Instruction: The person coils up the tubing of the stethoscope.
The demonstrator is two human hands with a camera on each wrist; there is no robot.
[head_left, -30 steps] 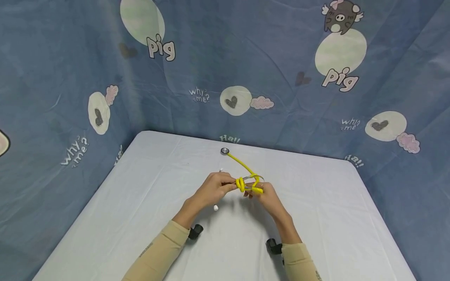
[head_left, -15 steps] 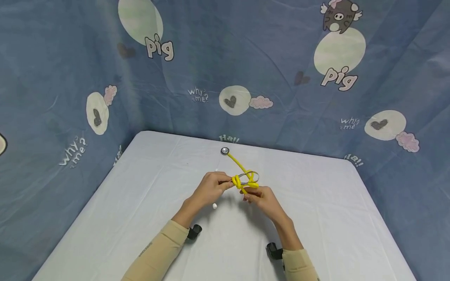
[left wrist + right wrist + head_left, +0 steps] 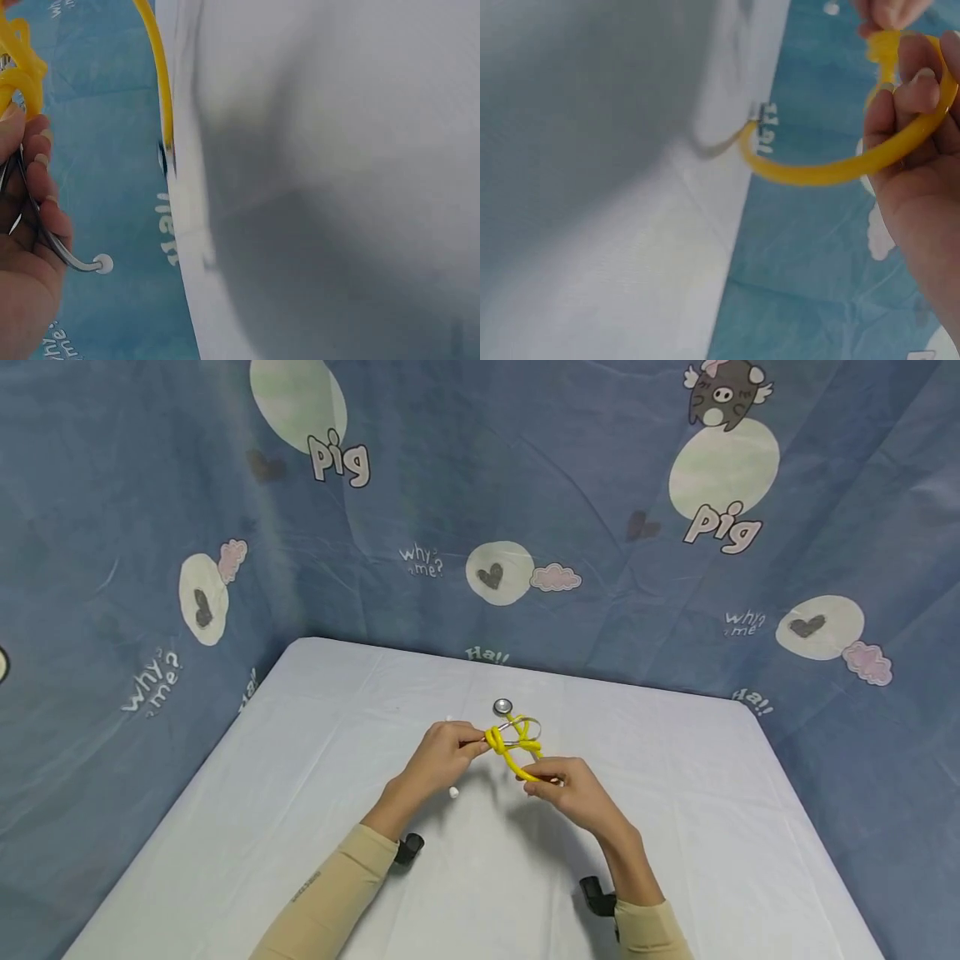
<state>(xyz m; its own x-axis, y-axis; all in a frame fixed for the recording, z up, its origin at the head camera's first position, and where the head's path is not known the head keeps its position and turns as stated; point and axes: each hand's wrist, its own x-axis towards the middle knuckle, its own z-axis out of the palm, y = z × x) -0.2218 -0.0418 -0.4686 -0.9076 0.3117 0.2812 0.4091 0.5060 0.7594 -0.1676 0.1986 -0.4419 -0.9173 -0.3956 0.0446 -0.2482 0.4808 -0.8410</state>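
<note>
A stethoscope with yellow tubing [image 3: 513, 768] is held between both hands above the white table. My left hand [image 3: 438, 758] grips its metal ear tubes [image 3: 56, 244] close to where the tubing is looped around them. One white ear tip [image 3: 453, 792] pokes out below that hand. My right hand [image 3: 576, 787] pinches a stretch of the tubing, which bends in a wide curve [image 3: 810, 174] in the right wrist view. Beyond the hands is the round metal chest piece [image 3: 502, 707]; whether it touches the table I cannot tell. Fingers hide part of the wrapped tubing.
The white-covered table [image 3: 712, 810] ends at a blue printed curtain [image 3: 600, 618] behind and at both sides. Black wrist cameras [image 3: 408, 849] sit below the sleeves. The hands cast shadows on the cloth.
My right hand has moved from the loops down and right, drawing out a length of tubing. The left hand shifted slightly up and left. The chest piece moved right and nearer.
</note>
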